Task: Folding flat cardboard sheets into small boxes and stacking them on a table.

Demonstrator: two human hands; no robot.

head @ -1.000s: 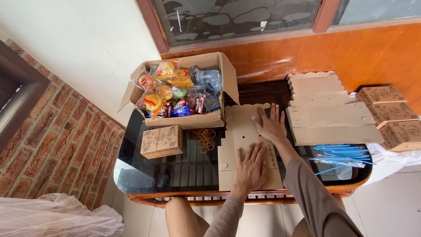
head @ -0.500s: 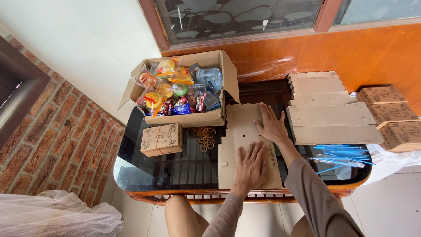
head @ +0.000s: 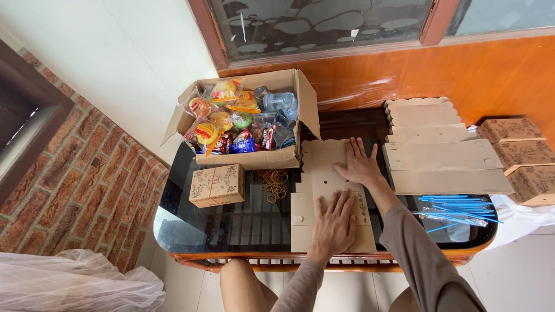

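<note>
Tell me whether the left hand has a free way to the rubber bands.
Probably yes: the left hand lies flat on the unfolded carton, and the rubber bands sit loose on the glass just beside it, nothing between.

Soft even daylight, sharp focus, pale glare on glass table (head: 191,225), wide-angle bending at edges

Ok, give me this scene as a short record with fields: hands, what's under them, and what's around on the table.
left hand: flat on the near part of the flat cardboard box
right hand: flat on its far part
table: dark glass top
left of box: rubber bands, small closed box
behind: open carton of snacks
right: stack of flat boxes, blue straws
</note>
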